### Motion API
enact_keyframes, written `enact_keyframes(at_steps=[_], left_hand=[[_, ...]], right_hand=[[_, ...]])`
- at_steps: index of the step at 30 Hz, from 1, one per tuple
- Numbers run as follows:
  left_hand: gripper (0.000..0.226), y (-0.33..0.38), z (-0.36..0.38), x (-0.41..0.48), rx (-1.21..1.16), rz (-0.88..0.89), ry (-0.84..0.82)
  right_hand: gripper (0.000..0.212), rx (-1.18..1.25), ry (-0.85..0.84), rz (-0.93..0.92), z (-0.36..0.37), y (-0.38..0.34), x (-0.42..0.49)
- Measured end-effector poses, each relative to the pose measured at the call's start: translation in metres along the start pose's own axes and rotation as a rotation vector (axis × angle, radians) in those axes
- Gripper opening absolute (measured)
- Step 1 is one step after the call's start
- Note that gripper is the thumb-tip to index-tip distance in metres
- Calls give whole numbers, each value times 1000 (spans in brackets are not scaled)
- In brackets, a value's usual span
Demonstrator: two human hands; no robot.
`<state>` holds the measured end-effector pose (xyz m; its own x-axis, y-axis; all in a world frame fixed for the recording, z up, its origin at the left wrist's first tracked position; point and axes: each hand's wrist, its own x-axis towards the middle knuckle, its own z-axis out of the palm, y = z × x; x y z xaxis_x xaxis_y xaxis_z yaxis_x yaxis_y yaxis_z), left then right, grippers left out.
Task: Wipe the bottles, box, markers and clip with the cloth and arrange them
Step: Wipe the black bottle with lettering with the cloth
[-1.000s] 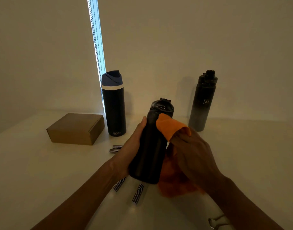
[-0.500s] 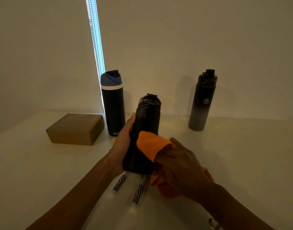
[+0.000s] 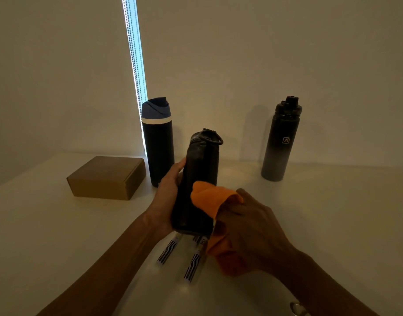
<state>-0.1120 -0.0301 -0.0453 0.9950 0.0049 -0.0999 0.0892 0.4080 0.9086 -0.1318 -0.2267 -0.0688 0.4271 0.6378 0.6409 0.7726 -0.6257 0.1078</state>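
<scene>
Bottle (image 3: 197, 183): held up between both hands, long axis nearly upright, cap end tilted away.
Cloth (image 3: 215, 199): bunched in the right hand (image 3: 248, 226), pressed on the bottle's lower right side.
Left hand (image 3: 167, 192): curled round the bottle's left side.
Markers (image 3: 169, 248): laid just under the hands.

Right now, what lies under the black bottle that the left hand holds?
Two striped markers lie on the table below the black bottle; the bottle hides their far ends.
</scene>
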Motion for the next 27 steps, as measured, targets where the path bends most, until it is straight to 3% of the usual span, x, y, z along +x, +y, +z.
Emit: enact_keyframes(at_steps=[5, 8, 11, 14, 17, 23, 27], left_hand=[[40, -11, 15, -4, 109, 33, -123], [41, -14, 18, -4, 105, 31, -140], [42, -16, 20, -6, 147, -6, -185], [36, -18, 20, -7, 151, 3, -233], [51, -15, 20, -8, 122, 4, -202], [50, -7, 11, -7, 37, 0, -134], [64, 0, 3, -6, -58, -42, -81]], right_hand=[[54, 186, 102, 183, 10, 24, -9], [50, 163, 164, 273, 10, 31, -8], [62, 170, 215, 290, 1, 39, -6], [54, 244, 219, 306, 1, 45, -8], [49, 215, 211, 316, 6, 40, -6], [54, 129, 56, 63, -2, 9, -2], [57, -6, 2, -97, 4, -2, -3]])
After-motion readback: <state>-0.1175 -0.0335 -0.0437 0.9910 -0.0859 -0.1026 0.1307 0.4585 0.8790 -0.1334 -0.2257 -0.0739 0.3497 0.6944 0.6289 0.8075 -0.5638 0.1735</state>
